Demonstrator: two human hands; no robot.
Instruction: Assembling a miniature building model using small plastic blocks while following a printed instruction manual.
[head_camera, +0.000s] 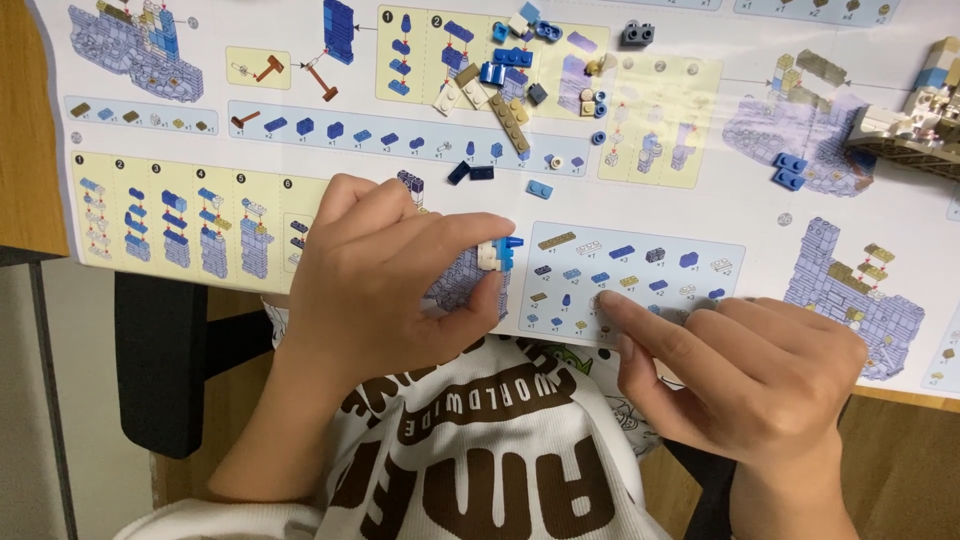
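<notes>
Brick stack (497, 252) pinched in left hand (385, 275) fingertips | right hand (760, 365) empty, finger pressing instruction sheet (640, 200)

Count from the head view: two hands, left hand (385, 290) and right hand (760, 375); one instruction sheet (760, 190); one small white-and-blue brick assembly (497, 252) pinched in the left fingers. One loose brick pile (510, 75) up top, pieces too jumbled to count; one grey brick (637, 33), one pair of blue bricks (789, 171), one single light-blue plate (540, 189). One partly built tan-and-grey model (915, 125) at the right edge.

Loose bricks (505, 85) crowd instruction sheet (760, 190) ahead
</notes>
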